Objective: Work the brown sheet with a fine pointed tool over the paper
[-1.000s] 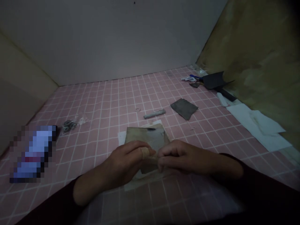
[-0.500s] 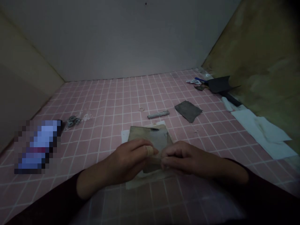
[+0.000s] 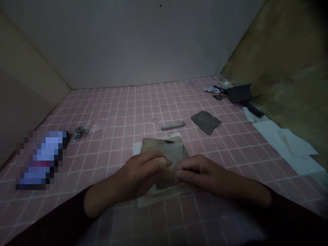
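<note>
Since the plate (image 3: 154, 145) lies on paper (image 3: 137, 148), near and central, uneven pressure could slide it. My left hand (image 3: 143, 172) arches over it, my right hand (image 3: 201, 174) curls opposite; whether they pinch anything, I can't tell.

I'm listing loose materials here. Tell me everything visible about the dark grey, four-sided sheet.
The dark grey, four-sided sheet looks thin and matt, perhaps abrasive paper or cloth, with slightly uneven edges. It lies roughly flat on the pink surface with white grid lines, right of the slim grey rod and beyond the person's right hand. Nothing else visibly touches it; finer texture is too dim to tell.
</note>
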`<state>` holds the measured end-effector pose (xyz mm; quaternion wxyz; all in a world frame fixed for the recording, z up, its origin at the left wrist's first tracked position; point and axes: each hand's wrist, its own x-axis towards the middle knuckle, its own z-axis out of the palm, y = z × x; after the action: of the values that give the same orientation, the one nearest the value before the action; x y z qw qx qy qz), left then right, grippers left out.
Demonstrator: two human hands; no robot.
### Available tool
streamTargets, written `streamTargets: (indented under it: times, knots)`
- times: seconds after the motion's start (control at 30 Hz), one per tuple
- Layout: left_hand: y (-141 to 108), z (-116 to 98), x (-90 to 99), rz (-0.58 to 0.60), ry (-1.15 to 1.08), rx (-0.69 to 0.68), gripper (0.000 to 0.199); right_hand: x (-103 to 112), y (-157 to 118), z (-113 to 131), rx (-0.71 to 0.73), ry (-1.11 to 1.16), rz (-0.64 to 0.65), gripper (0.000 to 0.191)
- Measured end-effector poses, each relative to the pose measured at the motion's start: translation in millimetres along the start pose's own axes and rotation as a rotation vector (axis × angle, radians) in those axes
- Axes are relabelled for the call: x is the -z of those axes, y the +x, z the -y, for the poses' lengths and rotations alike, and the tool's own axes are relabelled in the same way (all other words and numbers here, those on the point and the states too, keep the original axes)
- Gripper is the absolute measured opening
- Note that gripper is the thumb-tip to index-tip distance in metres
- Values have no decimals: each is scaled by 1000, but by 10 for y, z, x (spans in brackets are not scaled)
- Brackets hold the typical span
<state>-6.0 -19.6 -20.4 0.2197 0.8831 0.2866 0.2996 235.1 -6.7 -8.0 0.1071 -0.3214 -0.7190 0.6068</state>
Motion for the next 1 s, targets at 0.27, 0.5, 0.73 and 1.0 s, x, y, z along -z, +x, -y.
streamTargets:
  times: [0.27,0.5,0.73,1.0]
  knots:
    - [25,3,29,4,-97,163,16,-118,-25,-86,176,-464,-228,19]
    - [-20,35,0,21,-59,92,22,-15,-11,3,78,-124,-76,33]
    - [13,38,43,-32,-230,293,13,-140,-16,-76,195,-469,-272,19]
    - [-17,28,24,-15,-99,176,20,-26,-4,-1,106,-130,-151,27]
